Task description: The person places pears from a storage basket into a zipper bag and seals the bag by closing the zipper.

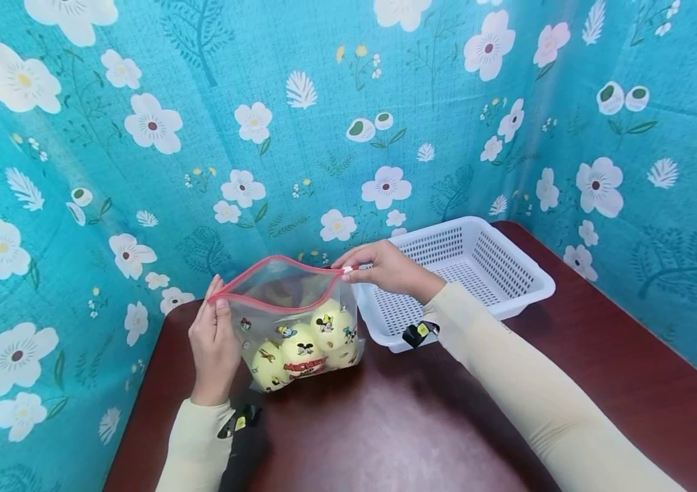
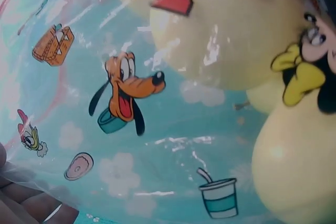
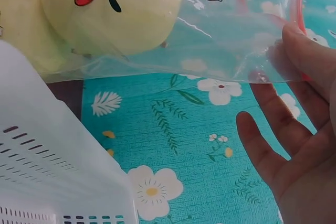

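A clear zip bag (image 1: 244, 321) with cartoon prints and a red zip edge (image 1: 275, 258) is held up near the back of the table, its mouth gaping. Inside, at the bottom, sit several pale yellow round things (image 1: 296, 347); small brown stubs show on some in the wrist views. My left hand (image 1: 213, 345) grips the bag's left top corner, thumb in front. With thumb and fingers, my right hand (image 1: 388, 270) pinches the right top corner at the white slider (image 1: 347, 270). The right wrist view shows the thumb (image 3: 304, 45) over the film and the lower fingers spread.
Behind my right forearm, a white perforated plastic basket (image 1: 533, 290) stands on the dark red table (image 1: 348, 430), right of the bag. A teal flowered cloth (image 1: 318, 137) hangs along the table's back and sides. Both wrists carry black straps.
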Demonstrator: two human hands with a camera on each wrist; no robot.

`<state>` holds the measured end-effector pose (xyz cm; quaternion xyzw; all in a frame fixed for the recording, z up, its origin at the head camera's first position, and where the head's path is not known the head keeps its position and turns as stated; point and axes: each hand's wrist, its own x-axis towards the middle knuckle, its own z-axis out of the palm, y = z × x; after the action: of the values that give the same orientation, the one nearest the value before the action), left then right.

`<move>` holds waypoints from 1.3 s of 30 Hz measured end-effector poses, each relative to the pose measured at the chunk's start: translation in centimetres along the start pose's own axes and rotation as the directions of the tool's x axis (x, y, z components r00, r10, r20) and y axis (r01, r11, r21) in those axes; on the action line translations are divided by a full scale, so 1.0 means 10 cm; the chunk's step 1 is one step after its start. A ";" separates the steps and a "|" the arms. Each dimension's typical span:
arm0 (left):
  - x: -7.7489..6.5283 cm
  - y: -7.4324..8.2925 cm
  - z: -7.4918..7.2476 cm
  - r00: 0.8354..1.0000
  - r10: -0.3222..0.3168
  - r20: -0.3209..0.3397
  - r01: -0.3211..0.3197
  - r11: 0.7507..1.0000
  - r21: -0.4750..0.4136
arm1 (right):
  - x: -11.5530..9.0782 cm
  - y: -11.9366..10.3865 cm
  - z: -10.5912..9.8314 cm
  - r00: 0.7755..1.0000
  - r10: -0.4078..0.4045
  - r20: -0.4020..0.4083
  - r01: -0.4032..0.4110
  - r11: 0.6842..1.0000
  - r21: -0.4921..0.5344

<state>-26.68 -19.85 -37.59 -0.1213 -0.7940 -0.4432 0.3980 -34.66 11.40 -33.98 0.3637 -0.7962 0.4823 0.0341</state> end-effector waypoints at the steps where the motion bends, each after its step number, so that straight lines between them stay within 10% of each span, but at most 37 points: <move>1: 0.00 0.00 -0.01 1.000 -0.002 0.002 0.002 1.000 -0.001 | -0.02 0.00 0.00 1.000 -0.007 -0.007 0.007 1.000 0.010; 21: 0.03 0.04 -0.16 0.973 -0.134 0.187 0.171 0.965 -0.198 | -0.43 -0.14 -0.13 0.987 0.006 -0.158 0.005 0.997 0.071; 30: -0.04 0.06 -0.23 0.960 -0.175 0.221 0.248 0.896 -0.369 | -0.55 -0.12 -0.15 0.985 -0.002 -0.172 0.021 0.993 0.112; 39: -0.13 -0.03 -0.23 0.924 -0.279 0.261 0.358 0.873 -0.331 | -0.58 -0.12 -0.11 0.974 0.097 -0.203 -0.066 0.986 0.155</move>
<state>-24.75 -21.67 -38.09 -0.1064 -0.7412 -0.6304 0.2047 -30.04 15.09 -34.84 0.2792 -0.7646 0.5765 0.0712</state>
